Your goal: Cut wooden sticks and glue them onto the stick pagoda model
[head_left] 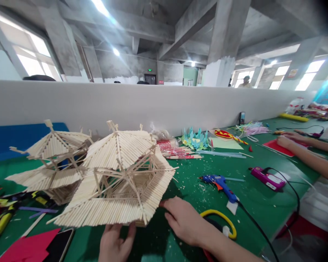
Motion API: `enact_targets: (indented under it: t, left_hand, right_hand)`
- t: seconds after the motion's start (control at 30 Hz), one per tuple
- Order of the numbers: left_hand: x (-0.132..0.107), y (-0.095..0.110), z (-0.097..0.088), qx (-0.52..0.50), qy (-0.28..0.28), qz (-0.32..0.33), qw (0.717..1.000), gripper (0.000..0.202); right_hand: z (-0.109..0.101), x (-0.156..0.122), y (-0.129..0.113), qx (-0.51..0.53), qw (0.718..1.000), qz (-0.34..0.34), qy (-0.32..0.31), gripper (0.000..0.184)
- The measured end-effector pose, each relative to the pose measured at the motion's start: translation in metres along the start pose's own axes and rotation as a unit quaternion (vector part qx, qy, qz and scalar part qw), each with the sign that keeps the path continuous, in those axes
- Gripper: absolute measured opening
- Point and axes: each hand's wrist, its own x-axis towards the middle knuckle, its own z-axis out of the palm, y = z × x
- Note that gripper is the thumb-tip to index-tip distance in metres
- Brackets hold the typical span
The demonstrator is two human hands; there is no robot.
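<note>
A two-tiered model pavilion of thin wooden sticks [104,211] stands in front of me, its lower roof flaring wide. My left hand [114,243] holds it from below at the front, with fingertips hidden under the lower roof. At its right side is my right hand [183,220], fingers curled in under the roof edge and tips partly hidden; I take it to be gripping the base. Close behind on the left stands a second, similar stick pavilion [54,178]. A blue glue gun [218,183] lies to the right of my right hand.
Red paper [30,247] lies over a dark flat device at front left, near yellow-black tools [1,222]. Right are a yellow loop handle [224,218] and a purple corded box [268,178]. Bundled sticks [177,150] and a teal paper craft [195,138] sit by the white partition [153,103]. Another person's hands [288,140] rest far right.
</note>
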Motion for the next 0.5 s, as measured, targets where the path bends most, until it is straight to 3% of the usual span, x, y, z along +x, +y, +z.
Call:
enact_targets:
  t: [0.23, 0.37, 0.5]
  left_hand:
    - [0.005, 0.028, 0.005, -0.081, -0.015, 0.002, 0.997, 0.022]
    - [0.0, 0.044, 0.009, -0.11, -0.023, -0.016, 0.994, 0.019]
    - [-0.003, 0.053, 0.01, -0.138, -0.028, -0.039, 0.989, 0.018]
  right_hand:
    - [-0.021, -0.048, 0.029, 0.001, 0.994, 0.097, 0.046, 0.031]
    - [-0.013, -0.083, 0.062, -0.019, 0.985, 0.143, 0.099, 0.031]
    - [-0.005, -0.106, 0.089, -0.023, 0.982, 0.14, 0.121, 0.029]
